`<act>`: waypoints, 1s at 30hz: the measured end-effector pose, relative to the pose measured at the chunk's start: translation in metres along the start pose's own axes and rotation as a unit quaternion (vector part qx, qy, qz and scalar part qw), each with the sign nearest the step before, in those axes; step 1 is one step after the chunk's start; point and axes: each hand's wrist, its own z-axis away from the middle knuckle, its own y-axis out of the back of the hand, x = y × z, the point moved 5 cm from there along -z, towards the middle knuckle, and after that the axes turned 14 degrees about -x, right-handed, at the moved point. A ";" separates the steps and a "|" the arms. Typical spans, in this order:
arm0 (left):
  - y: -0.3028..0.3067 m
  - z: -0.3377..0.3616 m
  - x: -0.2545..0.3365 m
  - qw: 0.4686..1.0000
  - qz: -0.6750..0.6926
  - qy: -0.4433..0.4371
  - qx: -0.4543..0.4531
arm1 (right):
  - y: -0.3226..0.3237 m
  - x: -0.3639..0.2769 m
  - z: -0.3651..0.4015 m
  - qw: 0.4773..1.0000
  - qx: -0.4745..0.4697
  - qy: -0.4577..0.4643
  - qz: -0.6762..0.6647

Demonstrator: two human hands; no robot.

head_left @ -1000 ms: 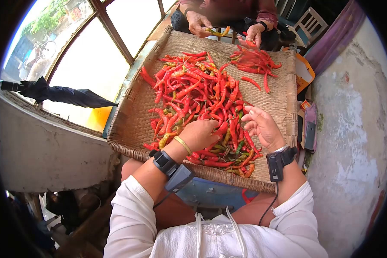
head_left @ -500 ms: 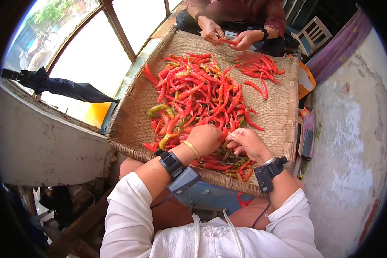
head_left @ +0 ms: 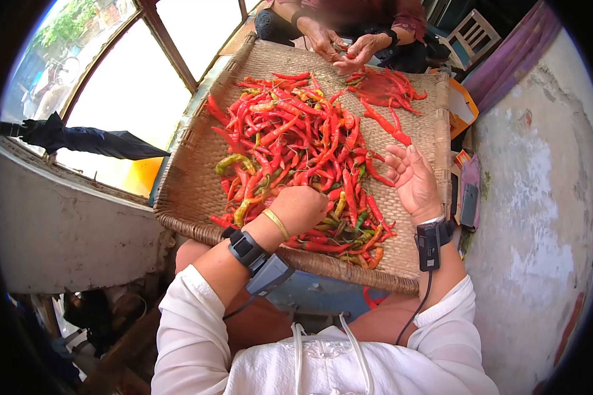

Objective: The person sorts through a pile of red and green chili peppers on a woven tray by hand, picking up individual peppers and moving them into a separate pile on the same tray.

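A large pile of red chili peppers (head_left: 296,131) with some yellow and green ones lies on a woven tray (head_left: 191,178). My left hand (head_left: 300,209) is closed at the near part of the pile; its fingertips are hidden, so what it grips I cannot make out. To the right, my right hand (head_left: 412,179) is open, palm up, with fingers apart. A red pepper (head_left: 400,136) lies just beyond its fingertips. Farther back is a smaller group of red peppers (head_left: 389,89).
Across the tray, another person's hands (head_left: 339,49) are close together over the far edge. A folded dark umbrella (head_left: 92,139) rests by the window at left. At right are a wall (head_left: 534,197), an orange box (head_left: 462,108) and a wooden chair (head_left: 473,38).
My right hand has left the near pile, moved right and up, and opened. My left hand stays at the pile, still closed. The other person's hands have come closer together.
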 end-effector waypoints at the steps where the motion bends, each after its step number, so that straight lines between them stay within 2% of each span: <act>1: -0.005 -0.001 0.000 1.000 -0.018 -0.002 -0.021 | 0.006 0.004 0.000 1.000 0.001 0.001 0.000; 3: -0.010 0.000 0.001 0.999 -0.037 -0.008 -0.039 | 0.011 0.020 0.000 0.985 -0.031 -0.112 0.128; 4: -0.012 -0.001 0.002 0.997 -0.056 -0.013 -0.055 | 0.008 0.031 0.001 0.955 -0.064 -0.184 0.224; 5: -0.010 -0.001 0.004 0.997 -0.056 -0.015 -0.054 | 0.005 0.036 0.003 0.955 -0.063 -0.183 0.225; 7: -0.006 -0.002 0.005 0.995 -0.064 0.026 -0.076 | -0.018 0.050 0.012 0.832 -0.217 -0.281 0.426; 8: -0.007 -0.003 0.004 0.995 -0.064 0.025 -0.075 | -0.015 0.055 0.014 0.832 -0.217 -0.280 0.427; 10: -0.004 -0.003 0.003 1.000 -0.019 -0.009 0.019 | -0.015 0.065 0.014 0.708 -0.310 -0.110 0.625; 13: -0.006 -0.004 0.006 0.998 0.019 -0.059 0.015 | -0.012 0.079 0.014 0.695 -0.323 -0.115 0.632; 14: -0.007 -0.005 0.005 0.998 0.018 -0.061 0.016 | -0.009 0.079 0.013 0.720 -0.310 -0.161 0.600; 15: -0.006 -0.006 0.004 0.993 0.072 -0.081 0.049 | -0.016 0.073 0.013 0.719 -0.308 -0.161 0.602; 17: -0.006 -0.009 0.002 0.984 0.126 -0.100 0.083 | -0.023 0.065 0.016 0.848 -0.252 -0.237 0.401; 18: -0.005 -0.010 -0.001 0.970 0.199 -0.106 0.090 | -0.027 0.063 0.017 0.862 -0.251 -0.228 0.378; 19: -0.003 -0.010 -0.003 0.952 0.270 -0.112 0.096 | -0.027 0.065 0.018 0.861 -0.252 -0.229 0.377; 20: 0.000 -0.009 -0.002 0.952 0.270 -0.111 0.096 | -0.027 0.068 0.018 0.871 -0.251 -0.235 0.350; 22: -0.007 -0.010 -0.001 0.888 0.455 -0.035 -0.052 | -0.029 0.072 0.020 0.882 -0.249 -0.240 0.321; 23: -0.005 -0.011 -0.002 0.889 0.454 -0.034 -0.053 | -0.030 0.072 0.020 0.897 -0.235 -0.226 0.299; 25: -0.003 -0.012 -0.006 0.863 0.503 -0.041 -0.017 | -0.030 0.071 0.021 0.911 -0.220 -0.215 0.276; 26: -0.005 -0.013 -0.007 0.862 0.505 -0.040 -0.018 | -0.029 0.067 0.020 0.895 -0.241 -0.214 0.310; 28: 0.001 -0.011 -0.011 0.846 0.524 -0.081 0.055 | -0.031 0.055 0.017 0.860 -0.278 -0.190 0.384; 29: 0.005 -0.008 -0.012 0.846 0.525 -0.079 0.056 | -0.031 0.045 0.016 0.860 -0.280 -0.191 0.383; 30: 0.018 -0.001 -0.013 0.892 0.439 -0.061 0.091 | -0.028 0.034 0.014 0.875 -0.253 -0.200 0.360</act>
